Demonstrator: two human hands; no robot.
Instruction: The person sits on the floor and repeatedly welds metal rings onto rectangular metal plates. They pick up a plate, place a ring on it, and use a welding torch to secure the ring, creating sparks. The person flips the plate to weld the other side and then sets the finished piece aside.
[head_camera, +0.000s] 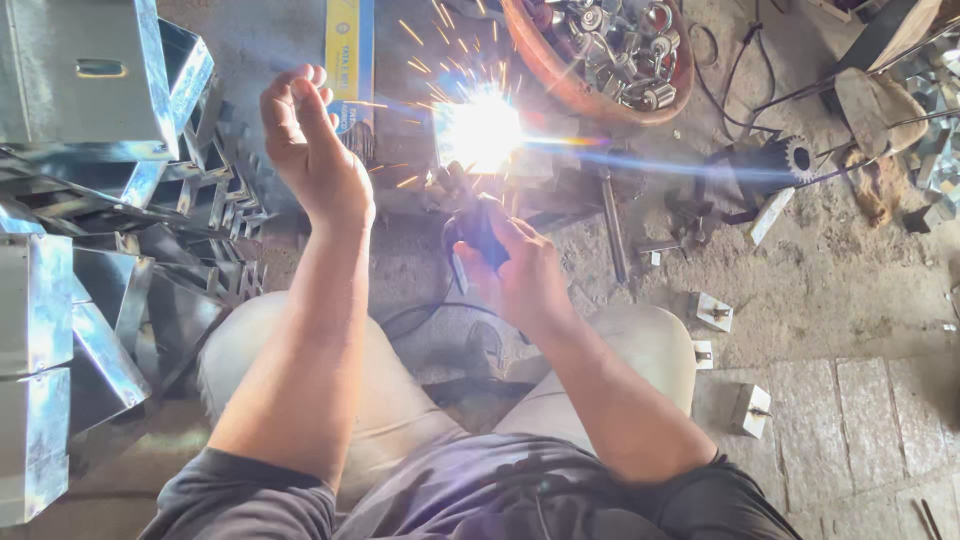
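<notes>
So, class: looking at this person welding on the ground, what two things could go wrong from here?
1. Sparks fly off the bright arc, and the left hand, raised bare beside it, could get burned.
2. The right hand grips the dark electrode holder close to the arc, also bare, so heat could reach it.

A long yellow and blue printed box (349, 65) lies on the ground at top centre, behind the raised left hand (312, 150).
</notes>
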